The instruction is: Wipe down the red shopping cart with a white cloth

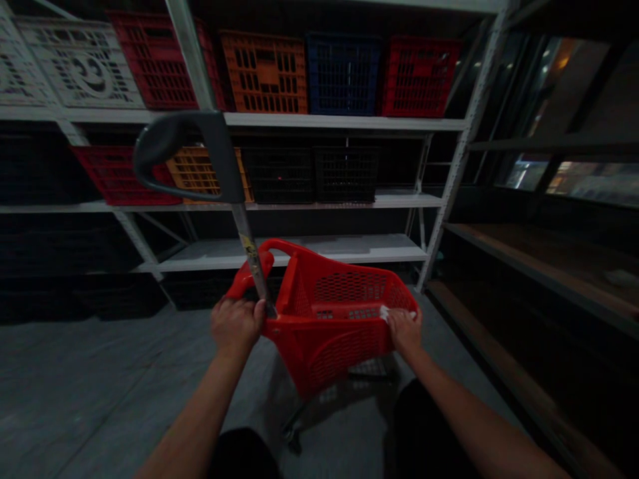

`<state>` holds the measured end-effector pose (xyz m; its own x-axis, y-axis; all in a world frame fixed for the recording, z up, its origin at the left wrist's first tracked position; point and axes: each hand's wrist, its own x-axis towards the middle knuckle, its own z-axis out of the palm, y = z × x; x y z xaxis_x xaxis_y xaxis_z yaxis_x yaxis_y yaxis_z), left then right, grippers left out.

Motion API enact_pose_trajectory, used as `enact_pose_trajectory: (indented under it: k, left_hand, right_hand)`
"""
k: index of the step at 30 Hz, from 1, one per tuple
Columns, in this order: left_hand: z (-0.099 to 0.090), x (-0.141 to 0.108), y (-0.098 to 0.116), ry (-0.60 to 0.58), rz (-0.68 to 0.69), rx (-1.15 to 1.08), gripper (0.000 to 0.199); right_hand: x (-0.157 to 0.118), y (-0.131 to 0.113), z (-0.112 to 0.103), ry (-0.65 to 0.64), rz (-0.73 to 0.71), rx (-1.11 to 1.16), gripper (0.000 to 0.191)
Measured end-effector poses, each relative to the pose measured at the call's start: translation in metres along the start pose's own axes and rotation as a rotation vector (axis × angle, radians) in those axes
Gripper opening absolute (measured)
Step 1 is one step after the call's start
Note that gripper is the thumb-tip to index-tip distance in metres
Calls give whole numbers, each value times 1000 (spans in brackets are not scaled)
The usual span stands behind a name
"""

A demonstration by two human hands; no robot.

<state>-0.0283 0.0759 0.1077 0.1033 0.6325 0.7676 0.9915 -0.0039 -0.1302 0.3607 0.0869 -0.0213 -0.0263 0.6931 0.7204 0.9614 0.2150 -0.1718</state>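
Note:
A small red plastic shopping cart [344,339] with mesh sides stands in front of me on dark wheels. My left hand [237,324] is closed round its handle end at the rear left corner, beside the foot of a metal pole [252,256]. The pole rises from the cart and carries a grey loop-shaped grip [227,159]. At the opposite end, my right hand [405,329] presses a crumpled white cloth [384,313] over the cart's rim, its fingers curled. Part of the cloth is hidden under that hand.
Behind the cart stands a white metal rack [339,121] with several plastic crates, among them an orange crate [264,72] and a blue crate [343,73]. Dark wooden shelving [549,273] runs along the right. The floor [100,386] is grey concrete.

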Motion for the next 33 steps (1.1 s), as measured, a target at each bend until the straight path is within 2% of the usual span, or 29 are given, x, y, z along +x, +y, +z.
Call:
enact_pose_trajectory:
  k: [2,4,7,9,10,12,14,18,20,21,22,24,28,30,31,33]
  left_hand:
    - [1,2,4,5,-7,-15,46]
    - [1,5,7,1,-12,-28,47]
    - [3,8,8,-9,-14,-39,48]
    - [5,10,5,-8,-20,-57,47]
    - [7,11,3,-6,-21,-66,47]
    - [9,12,-1,0,-13,-67,47]
    - [12,13,-5,1,14,-40,47]
    - [16,13,-10,7,59,28,49]
    - [18,13,-10,18,61,36,49]
    - [18,12,-9,24,55,36,49]
    - [18,12,-8,26,50,35,49]
    - [18,12,-6,23,45,38,49]
    - [14,14,-2,0,41,41,49]
    - [14,16,-3,-13,46,38,49]
    - [14,16,-3,-19,52,38,50]
    - [16,18,-5,-31,66,43,51]
  right_hand:
    - [8,-40,7,0,-43,96,33]
    - [21,-96,14,-26,-114,159,34]
    - [41,-176,18,-48,-202,383,32]
    - [49,-205,19,-51,-231,438,31]
    - [51,-208,20,-56,-241,433,31]
    - [46,-190,23,-74,-250,376,30]
    - [33,-146,24,-86,-235,288,29]
    - [4,-40,16,-63,-130,131,28]
    - [-4,-12,12,-27,-65,91,28]
    - [-4,-10,11,-9,-42,85,28]
    - [-2,-16,12,3,-34,90,28]
    - [7,-52,19,9,-57,140,28]
    - [40,-167,31,-43,-180,304,28]
    - [56,-212,31,-65,-215,339,31]
    - [61,-225,29,-75,-233,343,33]
    - [65,-231,27,-105,-274,326,34]
